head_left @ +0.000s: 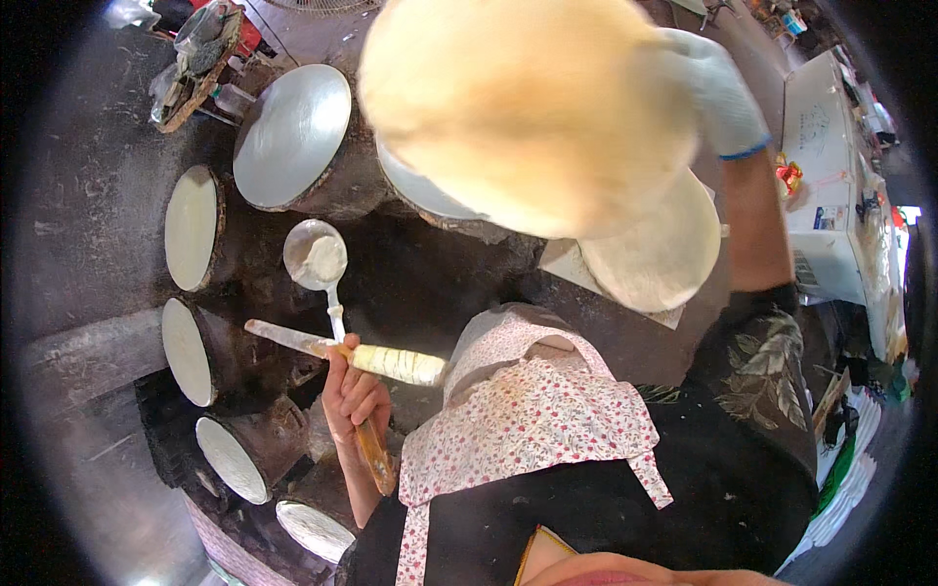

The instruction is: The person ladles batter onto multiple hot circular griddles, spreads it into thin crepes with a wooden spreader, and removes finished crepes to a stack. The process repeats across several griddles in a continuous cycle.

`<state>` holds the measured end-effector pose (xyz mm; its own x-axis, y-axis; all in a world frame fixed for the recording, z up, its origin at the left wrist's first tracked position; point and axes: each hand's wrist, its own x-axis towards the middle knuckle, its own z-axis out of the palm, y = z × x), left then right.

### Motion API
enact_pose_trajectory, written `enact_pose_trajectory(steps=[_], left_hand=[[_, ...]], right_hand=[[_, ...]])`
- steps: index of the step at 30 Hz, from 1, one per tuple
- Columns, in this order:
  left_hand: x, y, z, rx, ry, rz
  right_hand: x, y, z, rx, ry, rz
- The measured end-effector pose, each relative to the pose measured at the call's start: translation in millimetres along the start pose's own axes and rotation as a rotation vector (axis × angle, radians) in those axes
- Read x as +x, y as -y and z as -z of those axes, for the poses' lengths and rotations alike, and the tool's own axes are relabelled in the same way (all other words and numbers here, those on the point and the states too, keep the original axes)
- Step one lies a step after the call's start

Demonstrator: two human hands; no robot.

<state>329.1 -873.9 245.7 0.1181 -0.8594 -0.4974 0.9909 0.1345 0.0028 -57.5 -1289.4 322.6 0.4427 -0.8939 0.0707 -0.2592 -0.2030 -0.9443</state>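
My left hand (pixel 360 396) is closed around two tools at once. One is a ladle (pixel 316 256) with white batter in its bowl and a wooden handle running down past my fingers. The other is a long flat spatula (pixel 291 337) with a wrapped, pale yellow grip, lying crosswise over the ladle. High at the right, my right hand (pixel 718 98), in a white glove with a blue cuff, grips the edge of a large round thin pancake (pixel 528 117), blurred by motion. Its fingertips are smeared. Below the raised pancake lies another round pancake (pixel 650 249) on a pale flat surface.
Several round griddles curve around my left side; a shiny metal one (pixel 293 137) stands at the back, and a pale-coated one (pixel 191 227) at the left. A white chest freezer (pixel 821 186) stands far right. A basket (pixel 205 73) holds plastic bags at the upper left.
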Motion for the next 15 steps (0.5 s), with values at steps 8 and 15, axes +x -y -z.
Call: enact_pose_trajectory(steps=[8,15], left_hand=[[5,-15,7,-0.026,-0.027,0.125],[0,-10,-14,-0.082,-0.079,0.144]], right_hand=[[-7,40,115,-0.566,-0.112,-0.173],[-64,-34,44,-1.199,-0.194,0.437]])
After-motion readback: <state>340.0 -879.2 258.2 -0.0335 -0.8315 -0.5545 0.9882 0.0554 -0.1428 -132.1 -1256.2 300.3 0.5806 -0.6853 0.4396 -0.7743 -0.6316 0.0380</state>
